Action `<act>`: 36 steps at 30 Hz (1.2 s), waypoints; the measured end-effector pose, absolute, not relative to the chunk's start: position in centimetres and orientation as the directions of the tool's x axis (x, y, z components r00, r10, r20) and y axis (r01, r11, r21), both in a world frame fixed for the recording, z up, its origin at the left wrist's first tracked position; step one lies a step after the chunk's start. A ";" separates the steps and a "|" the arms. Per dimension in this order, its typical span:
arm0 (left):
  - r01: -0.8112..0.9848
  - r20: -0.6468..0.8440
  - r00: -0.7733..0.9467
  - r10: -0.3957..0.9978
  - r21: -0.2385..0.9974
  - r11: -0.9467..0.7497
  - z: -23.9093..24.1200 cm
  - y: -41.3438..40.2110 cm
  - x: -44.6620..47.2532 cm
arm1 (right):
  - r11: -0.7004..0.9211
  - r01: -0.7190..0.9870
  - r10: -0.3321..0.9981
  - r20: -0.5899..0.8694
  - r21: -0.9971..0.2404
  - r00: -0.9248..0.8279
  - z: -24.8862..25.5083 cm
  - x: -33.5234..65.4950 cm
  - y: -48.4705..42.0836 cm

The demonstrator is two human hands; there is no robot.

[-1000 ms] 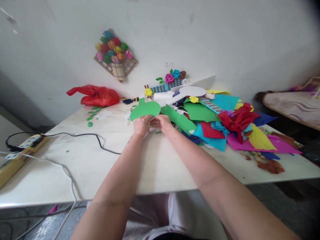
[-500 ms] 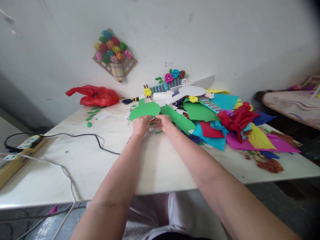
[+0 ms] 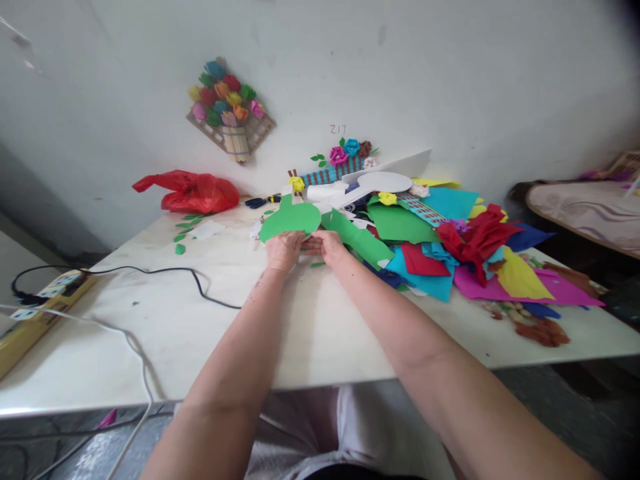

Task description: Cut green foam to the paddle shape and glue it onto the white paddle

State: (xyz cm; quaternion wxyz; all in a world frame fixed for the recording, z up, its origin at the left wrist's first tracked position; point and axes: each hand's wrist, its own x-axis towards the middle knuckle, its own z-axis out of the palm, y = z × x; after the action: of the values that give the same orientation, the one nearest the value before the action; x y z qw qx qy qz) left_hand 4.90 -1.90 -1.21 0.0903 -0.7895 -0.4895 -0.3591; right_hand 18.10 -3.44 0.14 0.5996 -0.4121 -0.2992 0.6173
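A green paper cut-out (image 3: 293, 219), with a rounded body and a narrow neck, is tilted up in front of me. Curled over its lower edge, my left hand (image 3: 284, 250) grips the paper. My right hand (image 3: 325, 245) is at the lower right edge of the same piece, its fingers closed on it and partly hidden behind the left hand. Just right of the hands lies a green paper strip (image 3: 357, 239). Small green paper leaves (image 3: 180, 249) are scattered to the left, beside a white scrap (image 3: 207, 230).
Coloured paper (image 3: 453, 207) is heaped on the right, with red crepe paper (image 3: 480, 237) on top. At the back left lies a red plastic bag (image 3: 200, 193), near dark-handled pliers (image 3: 260, 201). A power strip (image 3: 50, 300) and cables line the left. Paper flowers (image 3: 339, 156) lean against the wall.
The neck of the green cut-out has tilted slightly. Both hands stay in nearly the same place, and the whole view has shifted a little.
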 end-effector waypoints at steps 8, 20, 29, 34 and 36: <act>0.836 0.644 0.251 0.723 0.233 -0.497 -1.1 -2.0 4.9 | -0.097 -0.453 0.995 -0.103 -0.886 -0.011 0.1 18.8 -3.6; 0.840 0.629 0.239 0.740 0.249 -0.482 -0.8 -2.1 4.6 | -0.068 -0.384 0.996 -0.042 -0.921 -0.074 -0.1 19.9 -3.3; 0.830 0.637 0.250 0.729 0.246 -0.500 -0.9 -2.0 4.4 | -0.081 -0.380 0.997 -0.069 -0.921 -0.047 0.0 20.5 -3.3; 0.809 0.651 0.257 0.714 0.259 -0.527 -1.1 -1.8 4.4 | -0.079 -0.373 0.997 -0.065 -0.925 -0.050 -0.1 20.4 -3.2; 0.803 0.654 0.252 0.713 0.270 -0.531 -1.1 -1.8 4.4 | -0.080 -0.371 0.996 -0.065 -0.925 -0.055 -0.1 20.4 -3.2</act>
State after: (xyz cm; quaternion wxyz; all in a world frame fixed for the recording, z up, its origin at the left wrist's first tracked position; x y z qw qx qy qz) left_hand 4.37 -1.79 -1.11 0.0593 -0.7889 -0.4805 -0.3785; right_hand 20.44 -3.16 -0.15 0.5566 -0.4037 -0.3874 0.6142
